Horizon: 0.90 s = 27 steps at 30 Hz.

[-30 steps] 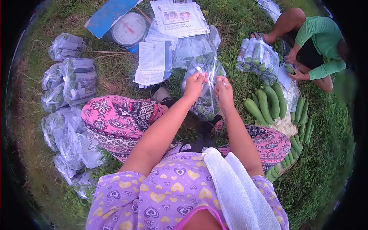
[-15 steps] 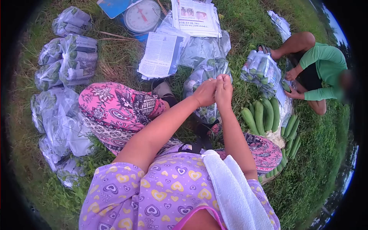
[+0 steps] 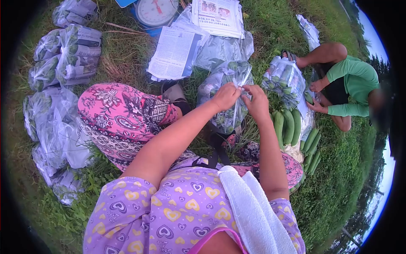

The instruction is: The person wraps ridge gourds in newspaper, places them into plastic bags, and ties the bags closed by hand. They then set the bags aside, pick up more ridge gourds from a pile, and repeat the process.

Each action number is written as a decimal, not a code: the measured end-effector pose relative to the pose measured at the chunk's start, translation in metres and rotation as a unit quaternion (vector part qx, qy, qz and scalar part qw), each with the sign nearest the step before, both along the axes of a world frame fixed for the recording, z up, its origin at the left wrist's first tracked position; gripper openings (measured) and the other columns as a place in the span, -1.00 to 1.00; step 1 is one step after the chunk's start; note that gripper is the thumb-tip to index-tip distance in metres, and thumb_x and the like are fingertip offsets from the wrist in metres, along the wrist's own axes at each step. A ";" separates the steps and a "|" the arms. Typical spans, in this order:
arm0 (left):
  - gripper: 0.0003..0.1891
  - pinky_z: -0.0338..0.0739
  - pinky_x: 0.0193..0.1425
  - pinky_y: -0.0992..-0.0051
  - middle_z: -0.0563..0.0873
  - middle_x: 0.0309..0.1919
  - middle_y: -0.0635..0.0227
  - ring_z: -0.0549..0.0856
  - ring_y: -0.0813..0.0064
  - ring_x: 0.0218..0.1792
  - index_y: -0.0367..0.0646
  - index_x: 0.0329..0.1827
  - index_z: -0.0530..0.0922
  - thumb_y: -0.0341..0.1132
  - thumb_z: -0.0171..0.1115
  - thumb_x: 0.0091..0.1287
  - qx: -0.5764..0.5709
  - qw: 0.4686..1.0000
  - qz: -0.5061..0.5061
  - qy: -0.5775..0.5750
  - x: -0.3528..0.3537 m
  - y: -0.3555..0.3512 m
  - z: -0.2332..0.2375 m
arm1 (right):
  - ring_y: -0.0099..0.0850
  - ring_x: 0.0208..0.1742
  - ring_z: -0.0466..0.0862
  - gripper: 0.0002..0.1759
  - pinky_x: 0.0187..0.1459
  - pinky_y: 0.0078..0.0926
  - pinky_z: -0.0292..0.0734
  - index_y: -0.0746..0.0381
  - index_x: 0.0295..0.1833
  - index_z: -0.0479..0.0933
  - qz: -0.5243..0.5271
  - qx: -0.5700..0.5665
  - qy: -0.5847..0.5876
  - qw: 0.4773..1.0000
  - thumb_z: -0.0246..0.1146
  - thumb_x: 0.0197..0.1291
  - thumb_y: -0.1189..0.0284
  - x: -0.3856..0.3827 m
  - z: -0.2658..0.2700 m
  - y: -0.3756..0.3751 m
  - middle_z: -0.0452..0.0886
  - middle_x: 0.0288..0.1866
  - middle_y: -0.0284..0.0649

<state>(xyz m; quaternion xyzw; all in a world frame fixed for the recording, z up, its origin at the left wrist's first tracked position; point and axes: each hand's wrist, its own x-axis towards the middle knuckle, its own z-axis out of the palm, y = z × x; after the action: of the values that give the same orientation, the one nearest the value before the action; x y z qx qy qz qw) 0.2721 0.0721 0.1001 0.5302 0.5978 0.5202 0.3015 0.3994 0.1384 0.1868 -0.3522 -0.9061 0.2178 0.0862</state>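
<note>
A clear plastic bag [image 3: 224, 116] filled with green vegetables and newspaper-wrapped pieces stands on the grass between my feet. Above it, my left hand [image 3: 227, 96] is closed on the gathered neck of the bag. My right hand [image 3: 256, 100] pinches at the same twisted plastic, thumb and forefinger meeting near my left fingers. Its other fingers are bent, and part of the grip is hidden. Just beyond the bag lie flat plastic sheets [image 3: 224, 53].
Several filled plastic bags [image 3: 80, 55] line the left side. Newspaper sheets [image 3: 174, 53] and a dial scale [image 3: 156, 12] lie ahead. At right, long green gourds [image 3: 289, 127] lie near wrapped bundles [image 3: 284, 78], where a person in a green sleeve [image 3: 353, 70] handles a vegetable.
My hands were pressed together over the bag and have now parted slightly, the right one shifting to the right with its fingers loosened. The whole view has shifted a little.
</note>
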 end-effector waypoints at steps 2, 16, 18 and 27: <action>-0.60 0.37 -0.09 0.08 0.59 -0.44 -0.15 0.54 -0.12 -0.29 -0.35 -0.50 0.53 -0.22 -0.11 0.36 -0.008 1.000 -0.001 0.021 -0.004 -0.001 0.001 | -0.21 -0.16 0.60 -0.77 -0.14 -0.31 0.50 0.16 -0.20 0.57 -0.006 0.010 0.024 1.000 0.34 -0.05 0.50 -0.004 -0.007 -0.001 0.59 -0.23 -0.22; -0.67 0.43 -0.08 0.31 0.71 -0.42 0.26 0.62 0.25 -0.37 -0.18 -0.15 0.66 -0.17 -0.02 0.36 -0.072 0.991 -0.056 -0.101 -0.019 -0.002 0.000 | -0.71 -0.54 0.40 -0.86 -0.49 -0.66 0.32 0.29 -0.44 0.44 -0.216 -0.191 0.223 0.931 0.26 0.12 0.54 -0.016 -0.022 0.004 0.46 -0.56 -0.45; -0.67 0.43 -0.07 0.36 0.72 -0.40 0.29 0.62 0.35 -0.36 -0.16 -0.14 0.67 -0.14 0.02 0.36 -0.085 0.984 -0.072 -0.143 -0.018 -0.001 -0.004 | -0.72 -0.52 0.41 -0.85 -0.48 -0.67 0.33 0.29 -0.43 0.43 -0.189 -0.162 0.218 0.944 0.26 0.12 0.54 -0.008 -0.013 -0.014 0.46 -0.56 -0.44; -0.82 0.45 -0.08 0.40 0.70 -0.39 0.27 0.58 0.37 -0.26 -0.12 -0.24 0.71 -0.23 0.28 0.21 -0.108 0.990 -0.072 -0.060 -0.024 -0.001 0.000 | -0.44 -0.25 0.57 -0.86 -0.14 -0.51 0.48 0.33 -0.22 0.51 -0.046 -0.215 0.129 0.967 0.21 0.07 0.58 0.028 -0.020 -0.009 0.59 -0.25 -0.19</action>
<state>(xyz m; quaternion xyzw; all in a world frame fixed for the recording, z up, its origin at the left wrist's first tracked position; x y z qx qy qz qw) 0.2476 0.0714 0.1001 0.5042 0.5917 0.4599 0.4292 0.4274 0.1297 0.1664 -0.3731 -0.8020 0.4468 0.1344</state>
